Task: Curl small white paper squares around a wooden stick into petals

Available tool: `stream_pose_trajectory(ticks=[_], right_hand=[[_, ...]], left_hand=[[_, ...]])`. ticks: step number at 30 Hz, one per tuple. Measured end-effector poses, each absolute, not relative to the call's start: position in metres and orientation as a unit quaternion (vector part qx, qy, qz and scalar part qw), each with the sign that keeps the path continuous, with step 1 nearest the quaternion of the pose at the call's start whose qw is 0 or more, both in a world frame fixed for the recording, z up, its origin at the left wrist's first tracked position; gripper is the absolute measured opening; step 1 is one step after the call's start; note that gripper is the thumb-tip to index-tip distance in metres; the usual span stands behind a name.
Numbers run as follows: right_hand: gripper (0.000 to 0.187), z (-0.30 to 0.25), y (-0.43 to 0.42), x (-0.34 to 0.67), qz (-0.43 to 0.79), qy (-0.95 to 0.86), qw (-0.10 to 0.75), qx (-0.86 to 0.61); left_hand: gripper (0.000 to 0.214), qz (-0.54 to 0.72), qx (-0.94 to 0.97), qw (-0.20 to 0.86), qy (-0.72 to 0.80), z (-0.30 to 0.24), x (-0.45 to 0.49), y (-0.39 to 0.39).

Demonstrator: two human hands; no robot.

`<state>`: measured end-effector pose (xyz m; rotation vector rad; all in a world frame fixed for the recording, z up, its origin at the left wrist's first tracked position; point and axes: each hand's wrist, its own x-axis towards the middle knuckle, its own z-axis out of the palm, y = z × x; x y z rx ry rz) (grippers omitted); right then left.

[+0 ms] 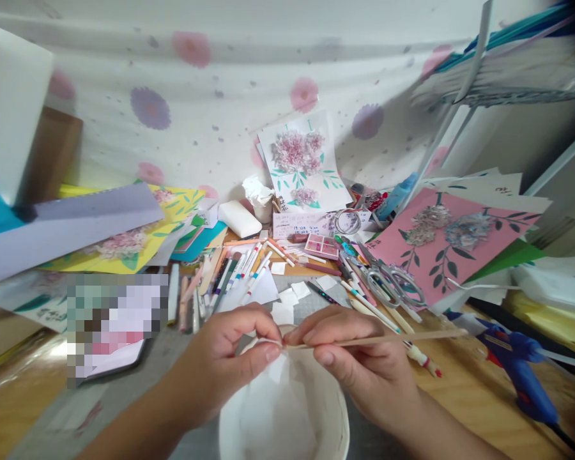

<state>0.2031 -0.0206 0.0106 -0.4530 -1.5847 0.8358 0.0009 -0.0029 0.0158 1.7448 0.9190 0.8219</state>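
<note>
My left hand (230, 364) pinches a small piece of white paper (276, 367) between thumb and forefinger, above a white bowl (333, 415). My right hand (359, 358) is closed on a thin wooden stick (412, 337) that points to the right. The stick's near end meets the paper at my left fingertips. Both hands hover just over the bowl's rim at the bottom centre.
Behind the hands lie small white paper squares (287, 300), several marker pens (239, 275), scissors (393, 284) and a pink flower card (441, 239). A blue glue gun (512, 364) lies at the right. A white flower card (301, 160) leans at the back. Coloured paper sheets (100, 223) pile at the left.
</note>
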Motion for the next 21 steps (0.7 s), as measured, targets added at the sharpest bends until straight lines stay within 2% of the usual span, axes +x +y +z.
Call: stream_pose_trajectory(ticks=[4,14,17,21], right_hand=[[0.026,0.0101,-0.0203,0.2046,0.357,-0.693,0.595,-0.195],[0.018,0.0072,-0.0186,0.2045,0.349,-0.700,0.581,-0.222],[0.017,0.0058,-0.0186,0.2039,0.341,-0.697,0.589,-0.226],[0.015,0.0066,-0.0189,0.2036,0.322,-0.686,0.607,-0.240]], left_hand=[[0.011,0.336,0.713,0.477,0.389,0.0165,0.0014,-0.0032],[0.011,0.352,0.713,0.459,0.398,0.0116,0.0003,-0.0019],[0.004,0.387,0.717,0.396,0.424,0.0095,-0.0006,-0.0028],[0.010,0.475,0.738,0.252,0.408,0.0105,-0.0005,-0.0091]])
